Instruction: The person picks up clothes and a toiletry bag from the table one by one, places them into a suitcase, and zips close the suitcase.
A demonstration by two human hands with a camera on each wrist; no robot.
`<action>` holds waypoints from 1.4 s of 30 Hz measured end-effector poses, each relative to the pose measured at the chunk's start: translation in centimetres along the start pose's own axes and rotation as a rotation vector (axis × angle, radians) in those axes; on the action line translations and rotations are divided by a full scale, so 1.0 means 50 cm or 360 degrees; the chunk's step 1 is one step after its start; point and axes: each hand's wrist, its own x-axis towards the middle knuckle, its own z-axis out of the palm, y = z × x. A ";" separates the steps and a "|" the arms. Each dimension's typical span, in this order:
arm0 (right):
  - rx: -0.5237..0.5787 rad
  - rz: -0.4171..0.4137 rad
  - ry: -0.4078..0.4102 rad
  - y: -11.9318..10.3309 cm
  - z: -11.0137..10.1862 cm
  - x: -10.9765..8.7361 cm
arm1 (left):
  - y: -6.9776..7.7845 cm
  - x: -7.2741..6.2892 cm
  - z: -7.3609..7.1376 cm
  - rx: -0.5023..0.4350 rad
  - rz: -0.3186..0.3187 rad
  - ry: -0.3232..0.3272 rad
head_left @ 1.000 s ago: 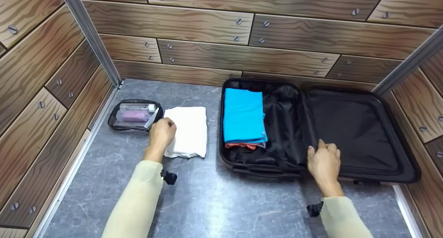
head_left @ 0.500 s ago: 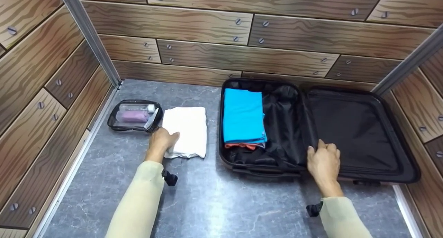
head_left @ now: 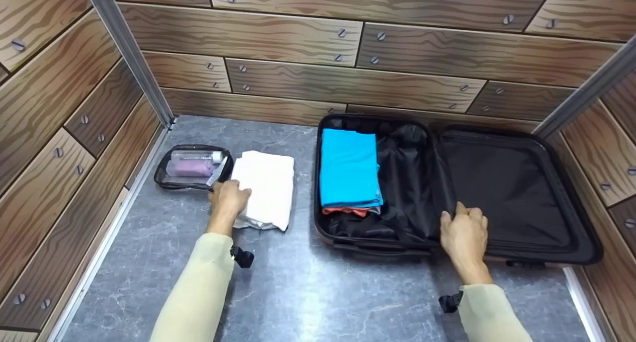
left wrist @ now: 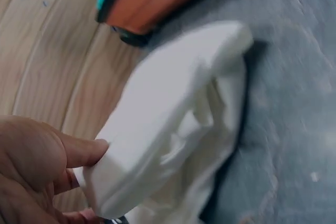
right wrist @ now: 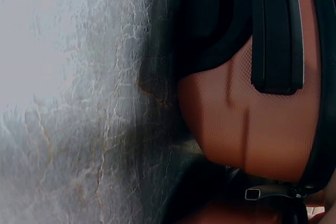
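Observation:
My left hand point(head_left: 228, 200) pinches the left edge of a folded white cloth point(head_left: 268, 183), thumb on top and fingers beneath. In the left wrist view the edge of the white cloth point(left wrist: 157, 103) is raised and its loose layers sag below toward the floor. My right hand point(head_left: 464, 237) grips the near edge of the open suitcase point(head_left: 377, 245), at the fold between its two halves. A folded blue garment point(head_left: 349, 168) lies in the left half, with an orange garment point(head_left: 348, 211) showing under it.
A clear black-trimmed pouch point(head_left: 164, 184) holding a bottle and a purple item lies left of the cloth. Wood-patterned walls point(head_left: 278, 78) enclose the grey floor point(head_left: 298, 282). In the right wrist view the suitcase's orange shell point(right wrist: 252, 135) and a zipper pull point(right wrist: 253, 194) appear.
My left hand has come down to the white cloth's left edge and taken hold. The cloth has shifted and turned slightly as that edge lifts. The right hand stays in place.

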 end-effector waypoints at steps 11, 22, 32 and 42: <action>0.0001 0.0004 -0.0018 0.003 -0.001 -0.001 | -0.039 0.024 0.016 0.0098 0.0045 -0.0040; 0.0002 0.0000 -0.0024 0.004 0.001 -0.001 | -0.040 0.029 0.020 -0.0178 -0.0138 -0.0065; -0.0004 0.0004 -0.0037 0.000 -0.002 -0.001 | -0.040 0.027 0.015 -0.0161 -0.0039 -0.0178; -0.0010 -0.0007 -0.0025 0.001 -0.002 -0.002 | -0.093 0.136 0.097 -0.0061 0.0221 -0.0084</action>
